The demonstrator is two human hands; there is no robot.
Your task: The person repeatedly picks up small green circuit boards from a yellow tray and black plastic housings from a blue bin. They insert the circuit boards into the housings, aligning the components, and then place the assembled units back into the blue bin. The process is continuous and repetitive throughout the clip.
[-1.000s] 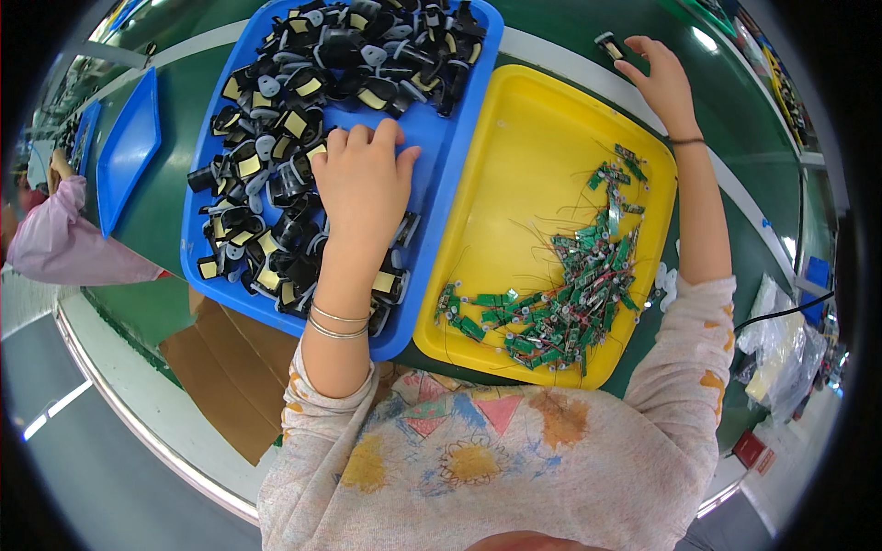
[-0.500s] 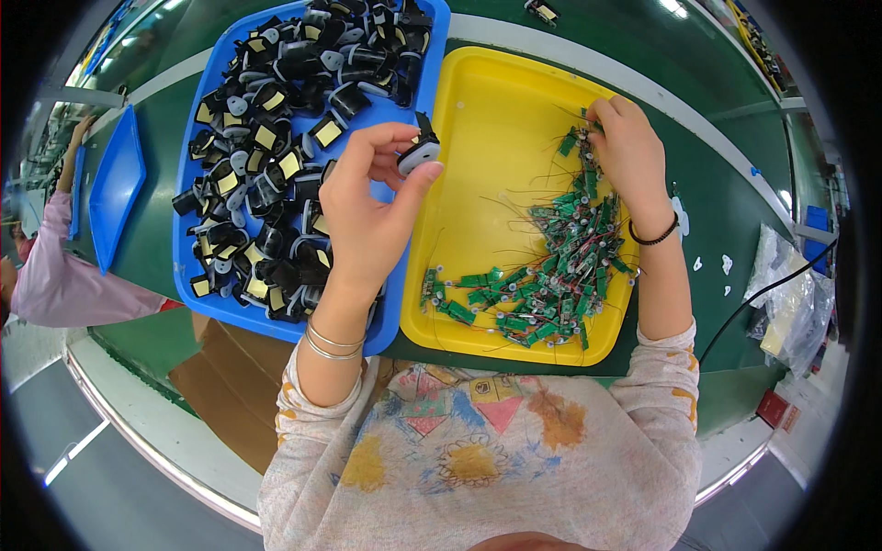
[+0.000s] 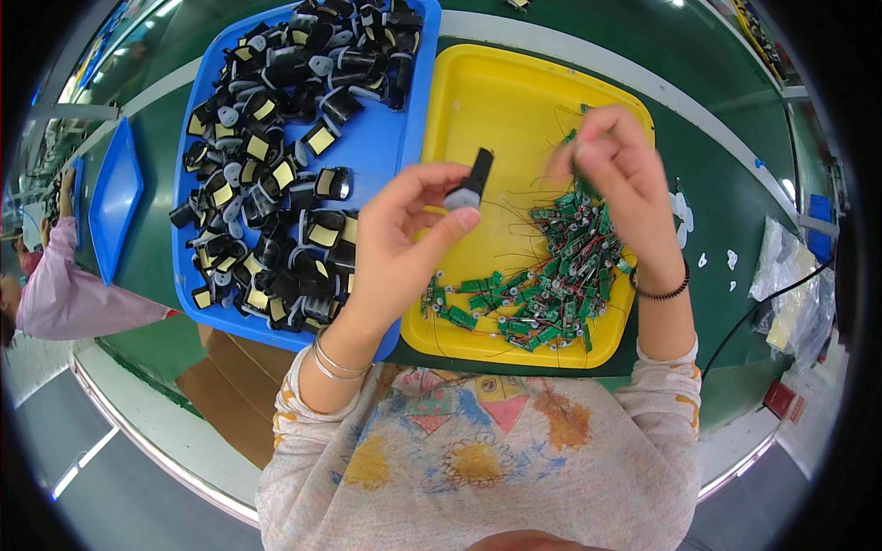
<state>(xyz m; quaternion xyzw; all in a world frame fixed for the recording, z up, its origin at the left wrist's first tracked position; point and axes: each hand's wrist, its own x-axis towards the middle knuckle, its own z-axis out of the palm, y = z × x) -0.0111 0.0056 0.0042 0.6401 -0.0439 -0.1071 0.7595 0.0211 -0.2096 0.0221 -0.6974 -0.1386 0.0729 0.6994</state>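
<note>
My left hand (image 3: 400, 243) pinches a black plastic housing (image 3: 480, 170) with a grey end between thumb and fingers, above the left part of the yellow tray (image 3: 473, 92). My right hand (image 3: 629, 179) is over the right side of that tray, its fingertips blurred by motion. They are closed on a small green circuit board (image 3: 579, 176), mostly hidden by the fingers. Below lies a heap of green circuit boards (image 3: 574, 253) with thin wires and small round metal parts. To the left, the blue tray (image 3: 390, 151) bears many similar black housings (image 3: 262, 147), several with pale yellow pads.
A clear plastic bag (image 3: 781, 285) and a black cable (image 3: 767, 298) lie at the right of the green table (image 3: 707, 170). Small white pieces (image 3: 703, 260) are scattered there. Cardboard (image 3: 230, 381) sits below the blue tray. Another person's pink sleeve (image 3: 83, 294) and a blue bin (image 3: 117, 202) are far left.
My left hand has moved right and slightly down with the housing, which now points more upright. My right hand has drawn down and back from the tray's far right edge.
</note>
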